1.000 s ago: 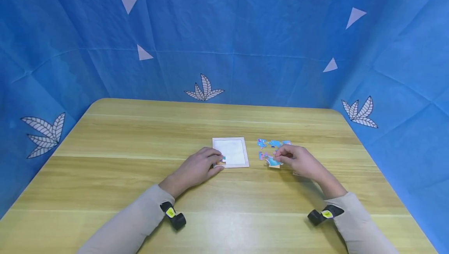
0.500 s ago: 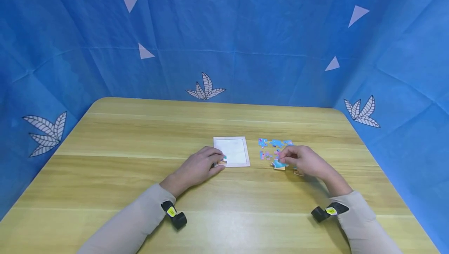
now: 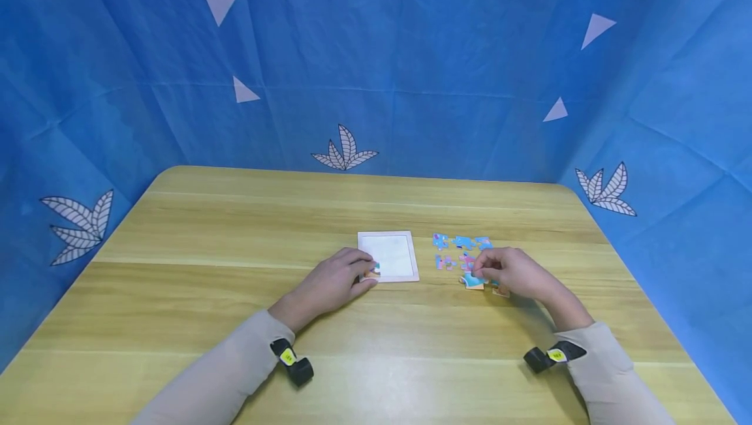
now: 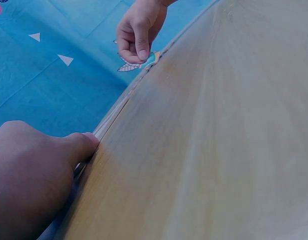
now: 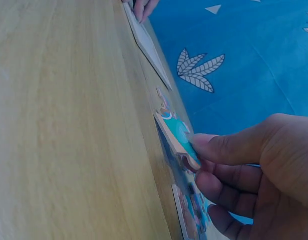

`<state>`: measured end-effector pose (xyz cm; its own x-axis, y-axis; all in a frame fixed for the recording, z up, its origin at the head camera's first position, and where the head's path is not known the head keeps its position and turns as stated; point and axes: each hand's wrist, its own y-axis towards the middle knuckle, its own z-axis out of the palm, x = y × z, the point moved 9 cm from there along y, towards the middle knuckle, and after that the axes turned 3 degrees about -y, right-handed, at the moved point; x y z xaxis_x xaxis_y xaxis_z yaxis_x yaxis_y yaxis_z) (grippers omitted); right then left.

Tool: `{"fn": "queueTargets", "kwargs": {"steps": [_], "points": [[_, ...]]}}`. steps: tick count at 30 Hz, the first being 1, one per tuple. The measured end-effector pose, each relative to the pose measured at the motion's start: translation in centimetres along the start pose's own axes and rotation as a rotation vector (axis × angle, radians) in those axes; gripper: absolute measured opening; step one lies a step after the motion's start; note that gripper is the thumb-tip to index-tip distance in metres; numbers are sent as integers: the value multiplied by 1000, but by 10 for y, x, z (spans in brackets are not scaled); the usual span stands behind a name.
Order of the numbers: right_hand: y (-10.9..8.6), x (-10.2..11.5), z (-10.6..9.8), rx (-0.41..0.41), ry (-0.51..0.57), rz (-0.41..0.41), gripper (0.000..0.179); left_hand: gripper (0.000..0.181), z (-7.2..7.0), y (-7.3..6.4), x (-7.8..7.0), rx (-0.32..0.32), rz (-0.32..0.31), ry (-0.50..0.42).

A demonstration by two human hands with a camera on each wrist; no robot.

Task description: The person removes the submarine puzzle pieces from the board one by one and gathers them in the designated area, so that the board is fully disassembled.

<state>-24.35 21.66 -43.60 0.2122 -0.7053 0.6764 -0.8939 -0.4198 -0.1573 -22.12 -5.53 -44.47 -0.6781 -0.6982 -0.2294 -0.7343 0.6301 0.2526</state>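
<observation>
My right hand (image 3: pixel 510 271) pinches a teal and tan jigsaw piece (image 5: pixel 176 132) between thumb and fingers. The piece tilts just over the table, beside the loose pieces. On the left, my left hand (image 3: pixel 331 281) holds the near-left corner of a white puzzle tray (image 3: pixel 402 277), its thumb at the front edge. A jigsaw piece (image 3: pixel 374 271) with tan and teal colours lies in that corner, partly under the fingers. The tray's remaining inside is bare white.
Several loose blue and pink jigsaw pieces (image 3: pixel 463 242) lie in rows right of the tray. Another tan-edged piece (image 5: pixel 186 215) lies beneath the right hand. The wooden table (image 3: pixel 376 346) ends at a blue cloth backdrop (image 3: pixel 376 53).
My right hand has shifted slightly right and nearer with the pinched jigsaw piece, uncovering more of the loose pieces. The left hand stays at the tray's corner.
</observation>
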Motion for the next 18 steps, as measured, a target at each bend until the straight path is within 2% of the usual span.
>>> {"fn": "queueTargets", "kwargs": {"steps": [6, 13, 18], "points": [[1, 1, 1, 3, -48, -36, 7, 42, -1, -1, -1, -9, 3, -3], [3, 0, 0, -44, -145, -81, 7, 40, 0, 0, -1, -17, 15, -15], [4, -1, 0, -47, -147, -88, 6, 40, -2, -1, -2, -21, 13, -15]]}}
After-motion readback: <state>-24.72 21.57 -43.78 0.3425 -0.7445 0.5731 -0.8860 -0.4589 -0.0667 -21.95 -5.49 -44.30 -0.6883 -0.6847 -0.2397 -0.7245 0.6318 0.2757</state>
